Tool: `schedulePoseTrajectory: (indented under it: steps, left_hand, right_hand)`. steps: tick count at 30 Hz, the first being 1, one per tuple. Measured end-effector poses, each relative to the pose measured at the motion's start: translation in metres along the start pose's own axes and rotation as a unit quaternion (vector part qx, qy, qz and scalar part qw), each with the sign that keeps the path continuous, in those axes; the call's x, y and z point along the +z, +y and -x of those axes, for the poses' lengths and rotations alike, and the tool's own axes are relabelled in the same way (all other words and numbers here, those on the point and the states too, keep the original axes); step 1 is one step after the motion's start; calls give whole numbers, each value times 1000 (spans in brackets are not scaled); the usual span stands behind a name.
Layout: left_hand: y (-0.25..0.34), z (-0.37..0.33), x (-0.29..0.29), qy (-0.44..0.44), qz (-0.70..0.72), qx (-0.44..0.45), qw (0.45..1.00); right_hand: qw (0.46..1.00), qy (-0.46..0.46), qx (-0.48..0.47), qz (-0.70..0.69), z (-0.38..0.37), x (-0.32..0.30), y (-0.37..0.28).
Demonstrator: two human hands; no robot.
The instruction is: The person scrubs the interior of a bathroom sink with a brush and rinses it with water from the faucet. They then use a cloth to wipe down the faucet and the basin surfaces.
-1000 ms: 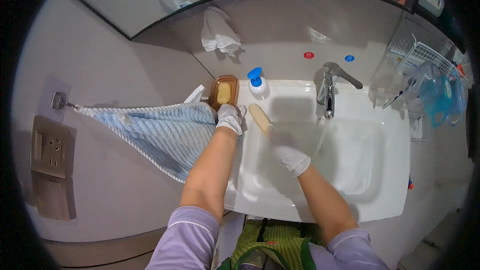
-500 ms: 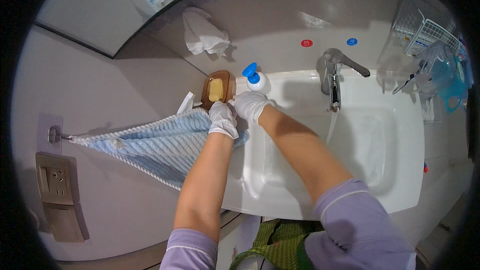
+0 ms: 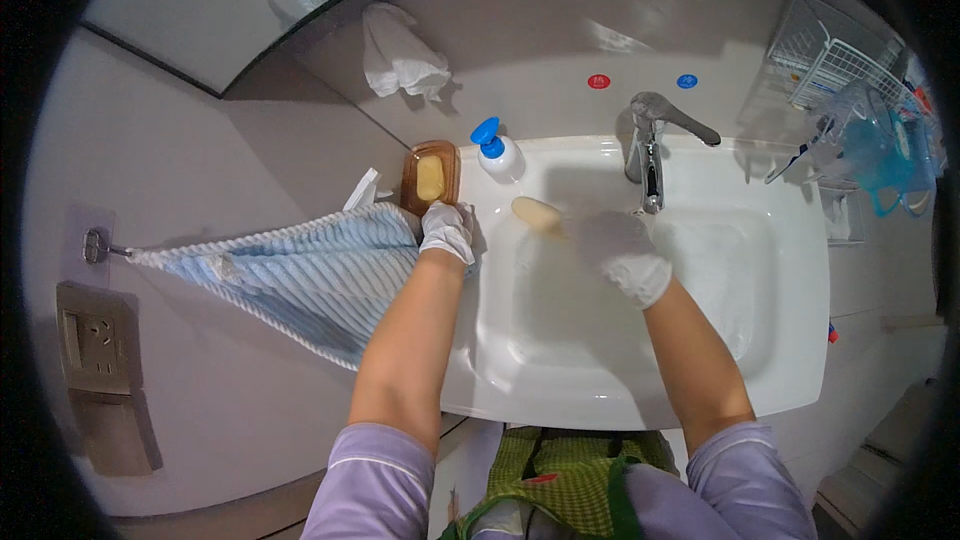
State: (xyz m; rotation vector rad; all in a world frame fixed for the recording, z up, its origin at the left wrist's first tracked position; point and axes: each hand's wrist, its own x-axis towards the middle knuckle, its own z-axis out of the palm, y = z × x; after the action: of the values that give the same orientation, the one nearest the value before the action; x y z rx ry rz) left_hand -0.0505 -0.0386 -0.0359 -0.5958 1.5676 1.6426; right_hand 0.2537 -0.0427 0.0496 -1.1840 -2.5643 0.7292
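My left hand (image 3: 447, 230), in a white glove, is closed at the near end of a brown soap dish (image 3: 409, 180), its fingertips partly hidden. A yellow bar of soap (image 3: 430, 179) lies in that dish. Over the white sink (image 3: 500, 380), my gloved right hand (image 3: 625, 255) is smeared by motion. From its left side sticks out a pale beige, round-ended long thing (image 3: 538, 214), whose other end the hand hides. Just behind the hand stands a chrome faucet (image 3: 648, 155). A white pump bottle with a blue top (image 3: 498, 155) is on the rim beside the dish.
A blue and white striped towel (image 3: 290, 275) hangs from a wall hook (image 3: 95, 245) at left. Wall sockets (image 3: 95, 340) are below it. A white wire rack (image 3: 845, 75) and a clear-blue cup (image 3: 880, 155) are at right. White cloth (image 3: 400, 55) hangs on the back wall.
My right hand has left the soap dish and swung right over the sink, with the pale long thing now showing. My left hand stays at the dish. The view has shifted slightly.
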Motion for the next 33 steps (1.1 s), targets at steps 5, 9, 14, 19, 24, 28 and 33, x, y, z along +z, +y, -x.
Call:
schedulePoseTrajectory:
  steps: [5, 9, 14, 19, 24, 28, 33]
  left_hand:
    - [3, 39, -25, -175, -269, 234, 918]
    - [14, 110, -74, -124, -659, 642, 372]
    - [20, 147, -113, -72, -806, 456, 371]
    - [20, 145, -124, -137, -709, 664, 197]
    - [-1, 170, -113, -69, -918, 375, 103]
    - [5, 171, -87, -16, -853, 447, -268]
    - [36, 138, -63, 65, -877, 321, -351]
  right_hand:
    - [998, 24, 29, -46, 55, 18, -6]
    - [986, -100, 99, -84, 78, 28, -27]
    - [984, -68, 68, -153, 81, 35, -53]
    - [976, -120, 92, -156, 79, 36, -60]
    - [979, -100, 73, -162, 80, 45, -61]
    - [981, -82, 41, -171, 83, 58, -65]
    - [984, -67, 17, -166, 84, 65, -76]
